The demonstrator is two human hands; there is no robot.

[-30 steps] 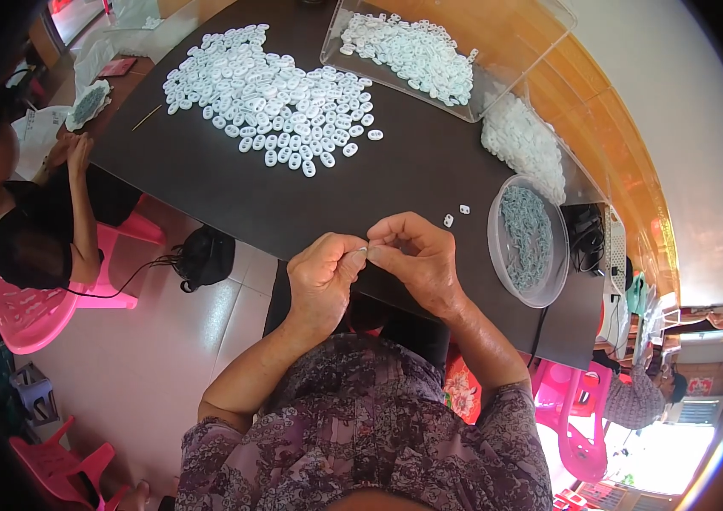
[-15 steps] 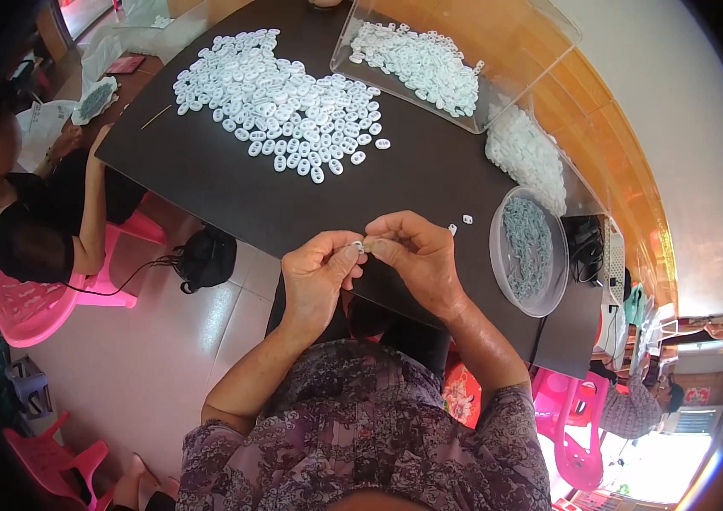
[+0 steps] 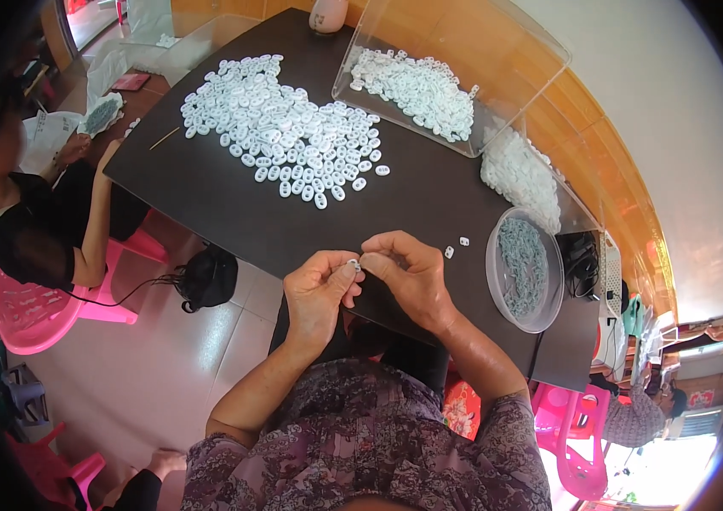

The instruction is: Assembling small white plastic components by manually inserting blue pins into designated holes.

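Note:
Near the table's front edge, my left hand [image 3: 314, 294] pinches a small white plastic piece [image 3: 354, 266] between thumb and fingertips. My right hand [image 3: 408, 277] meets it from the right, thumb and forefinger pressed together by the piece; whatever they grip is too small to make out. Two small white pieces [image 3: 463, 242] lie just right of my right hand. Beyond my hands spreads a large heap of white oval pieces with two holes each [image 3: 293, 128]. To the right stands a round clear dish [image 3: 540, 322] holding small grey-green parts [image 3: 521, 264].
A clear tray [image 3: 455, 146] of small white pieces stands at the back right, beside a bag of white pieces [image 3: 521, 175]. A cup [image 3: 328, 15] and a thin stick [image 3: 164, 138] are on the dark table [image 3: 234, 204]. At left a person [image 3: 34, 221] sits on a pink chair [image 3: 34, 315].
The view has tilted, so the table and heap sit lower and the cup shows more. My hands stay together at the small piece, with only slight finger movement.

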